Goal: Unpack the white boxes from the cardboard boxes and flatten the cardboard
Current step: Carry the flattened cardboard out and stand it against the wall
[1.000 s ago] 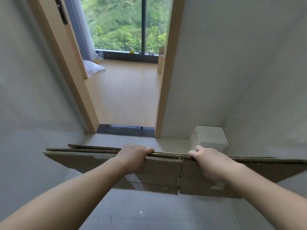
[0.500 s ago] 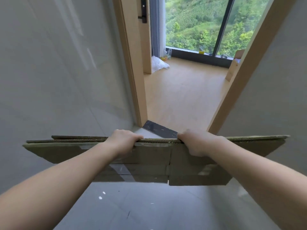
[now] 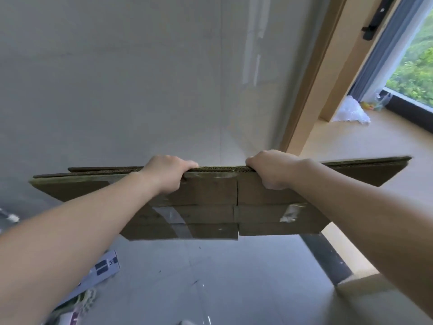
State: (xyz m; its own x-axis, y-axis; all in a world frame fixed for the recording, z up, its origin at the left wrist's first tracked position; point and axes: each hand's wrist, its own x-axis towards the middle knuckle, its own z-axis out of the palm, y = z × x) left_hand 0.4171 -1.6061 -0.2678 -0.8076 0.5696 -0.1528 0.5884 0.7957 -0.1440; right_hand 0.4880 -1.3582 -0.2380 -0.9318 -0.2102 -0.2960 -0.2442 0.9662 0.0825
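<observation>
A stack of flattened brown cardboard [image 3: 210,195] hangs on edge in front of me, its flaps with strips of clear tape pointing down. My left hand [image 3: 167,173] grips the top edge left of the middle, fingers curled over it. My right hand [image 3: 271,168] grips the same edge right of the middle. The cardboard is held above the grey floor, facing a grey wall. No white box from the task shows clearly.
A grey tiled wall [image 3: 140,78] fills the view ahead. To the right, a wooden door frame [image 3: 311,85] opens onto a wood floor with a white plastic bag [image 3: 351,112] by a window. A pale printed carton [image 3: 103,270] and litter lie at the lower left.
My view and the cardboard have swung left: the doorway moved from the centre to the right edge, and the wall now faces me. Both hands keep their grip.
</observation>
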